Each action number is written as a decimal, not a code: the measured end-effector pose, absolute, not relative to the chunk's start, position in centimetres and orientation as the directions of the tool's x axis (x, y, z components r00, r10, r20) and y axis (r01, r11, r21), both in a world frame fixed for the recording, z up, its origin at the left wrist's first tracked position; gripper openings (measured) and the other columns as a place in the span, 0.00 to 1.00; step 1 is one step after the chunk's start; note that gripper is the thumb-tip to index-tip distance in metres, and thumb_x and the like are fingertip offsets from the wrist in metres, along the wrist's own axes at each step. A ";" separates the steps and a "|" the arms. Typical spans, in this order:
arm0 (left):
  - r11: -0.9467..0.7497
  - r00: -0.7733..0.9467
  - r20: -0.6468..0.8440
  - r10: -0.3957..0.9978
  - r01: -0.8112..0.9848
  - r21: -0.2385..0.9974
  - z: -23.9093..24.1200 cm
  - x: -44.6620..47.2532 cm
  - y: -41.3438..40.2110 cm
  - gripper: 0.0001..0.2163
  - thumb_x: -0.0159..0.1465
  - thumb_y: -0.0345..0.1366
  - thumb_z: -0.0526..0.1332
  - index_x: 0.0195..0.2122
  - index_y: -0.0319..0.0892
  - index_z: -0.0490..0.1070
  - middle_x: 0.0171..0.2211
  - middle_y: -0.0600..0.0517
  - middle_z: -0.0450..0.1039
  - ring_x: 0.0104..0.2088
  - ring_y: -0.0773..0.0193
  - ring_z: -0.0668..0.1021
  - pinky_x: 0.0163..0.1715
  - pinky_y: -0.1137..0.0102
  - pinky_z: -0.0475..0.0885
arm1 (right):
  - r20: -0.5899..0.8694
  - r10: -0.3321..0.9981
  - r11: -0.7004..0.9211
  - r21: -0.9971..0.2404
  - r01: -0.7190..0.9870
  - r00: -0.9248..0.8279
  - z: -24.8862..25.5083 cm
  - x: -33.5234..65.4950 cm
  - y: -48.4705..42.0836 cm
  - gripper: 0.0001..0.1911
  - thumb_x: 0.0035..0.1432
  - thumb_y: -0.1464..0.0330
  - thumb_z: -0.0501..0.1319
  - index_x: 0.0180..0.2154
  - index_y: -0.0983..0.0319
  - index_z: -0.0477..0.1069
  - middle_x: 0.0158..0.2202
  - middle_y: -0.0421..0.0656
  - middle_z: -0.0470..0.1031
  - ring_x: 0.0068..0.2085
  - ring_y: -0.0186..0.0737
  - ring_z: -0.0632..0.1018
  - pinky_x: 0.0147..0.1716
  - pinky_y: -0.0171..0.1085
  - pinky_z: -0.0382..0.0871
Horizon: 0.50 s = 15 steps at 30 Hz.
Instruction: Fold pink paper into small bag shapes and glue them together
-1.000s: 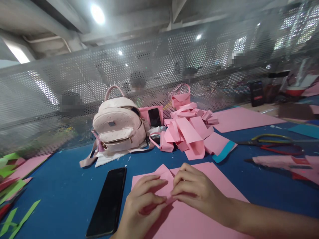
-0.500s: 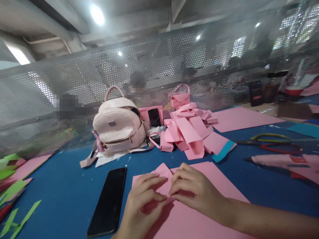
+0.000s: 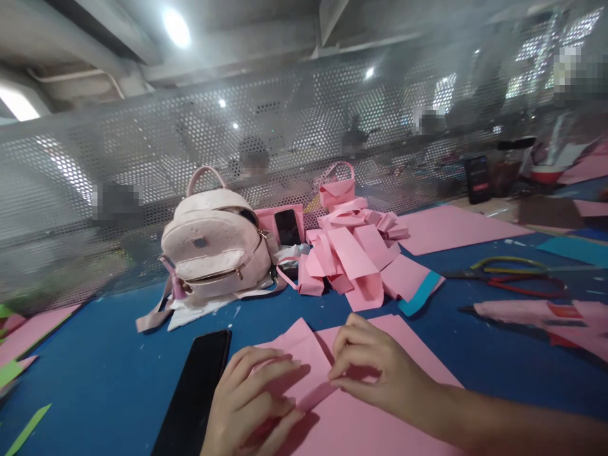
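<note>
Fingertips [image 3: 349, 367] of my right hand [image 3: 384, 380] are bunched together and pinched on the crease where the folded flap [image 3: 301, 345] meets the rest of the pink paper sheet [image 3: 408, 342]. My left hand [image 3: 247, 408] is curled, its fingers [image 3: 270, 370] closed down on the near edge of that flap, with pink showing between them.

Compared with a second ago, the left hand has slid down and toward me, so the two hands no longer meet at one spot. More of the flap lies bare between them, and it stands out as a clear triangle. I read that as the crease being run outward along its length; the fold looks set at its middle but not yet flat at the left end.

The sheet lies on the blue table [image 3: 95, 367] directly before me. A black phone [image 3: 194, 392] sits just beside the left hand, and the pink backpack [image 3: 213, 247] and the pile of pink paper strips [image 3: 354, 253] are well beyond it.
</note>
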<state>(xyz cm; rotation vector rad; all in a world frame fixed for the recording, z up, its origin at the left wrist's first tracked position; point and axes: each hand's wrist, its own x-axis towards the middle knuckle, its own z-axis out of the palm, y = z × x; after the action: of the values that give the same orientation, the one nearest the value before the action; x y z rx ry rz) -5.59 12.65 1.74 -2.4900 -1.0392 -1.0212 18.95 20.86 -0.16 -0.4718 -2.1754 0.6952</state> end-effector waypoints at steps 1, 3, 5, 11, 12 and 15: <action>-0.715 0.500 0.694 0.517 0.699 0.029 1.8 -5.5 12.7 0.07 0.60 0.30 0.70 0.32 0.45 0.72 0.43 0.51 0.85 0.44 0.55 0.83 0.44 0.61 0.75 | 0.564 0.540 0.774 -0.625 0.104 -0.624 -0.2 18.9 20.9 0.06 0.61 0.74 0.67 0.32 0.59 0.78 0.31 0.40 0.75 0.37 0.39 0.71 0.34 0.37 0.66; -0.719 0.501 0.702 0.506 0.695 0.022 2.0 -5.4 12.8 0.08 0.60 0.30 0.70 0.30 0.45 0.71 0.42 0.51 0.86 0.43 0.56 0.84 0.44 0.62 0.76 | 0.544 0.552 0.758 -0.643 0.108 -0.632 -0.2 18.9 21.0 0.06 0.62 0.73 0.67 0.32 0.59 0.78 0.31 0.41 0.75 0.37 0.39 0.71 0.34 0.37 0.66; -0.717 0.503 0.699 0.507 0.697 0.019 2.0 -5.3 12.9 0.08 0.59 0.29 0.70 0.30 0.45 0.72 0.42 0.51 0.86 0.43 0.56 0.84 0.45 0.62 0.75 | 0.537 0.557 0.750 -0.653 0.106 -0.634 -0.2 18.9 21.0 0.05 0.61 0.74 0.67 0.32 0.59 0.78 0.31 0.41 0.75 0.37 0.39 0.71 0.33 0.37 0.66; -0.694 0.488 0.671 0.558 0.718 0.056 1.2 -5.1 12.7 0.10 0.58 0.29 0.71 0.39 0.46 0.75 0.46 0.50 0.84 0.46 0.54 0.82 0.46 0.61 0.75 | 0.563 0.546 0.762 -0.641 0.089 -0.620 0.0 18.7 20.7 0.07 0.60 0.76 0.67 0.33 0.59 0.78 0.31 0.40 0.74 0.37 0.38 0.71 0.34 0.36 0.66; -0.693 0.483 0.669 0.565 0.718 0.066 1.1 -5.1 12.7 0.10 0.58 0.28 0.71 0.39 0.46 0.74 0.47 0.50 0.84 0.46 0.54 0.82 0.46 0.61 0.74 | 0.563 0.544 0.764 -0.639 0.089 -0.622 0.0 18.6 20.7 0.07 0.60 0.76 0.67 0.33 0.59 0.78 0.31 0.40 0.74 0.37 0.38 0.71 0.34 0.36 0.66; -0.679 0.446 0.668 0.596 0.724 0.122 0.8 -4.9 12.5 0.09 0.58 0.26 0.69 0.36 0.46 0.74 0.47 0.51 0.84 0.46 0.55 0.82 0.45 0.61 0.74 | 0.557 0.548 0.763 -0.638 0.101 -0.623 -0.1 18.4 20.6 0.07 0.60 0.77 0.66 0.34 0.59 0.78 0.32 0.40 0.74 0.37 0.39 0.71 0.33 0.36 0.65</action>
<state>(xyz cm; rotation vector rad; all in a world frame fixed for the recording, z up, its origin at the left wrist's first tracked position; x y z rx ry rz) -4.93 12.53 0.85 -2.5122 -1.1600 -1.0494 18.41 20.56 -0.05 -0.4833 -2.1708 0.7287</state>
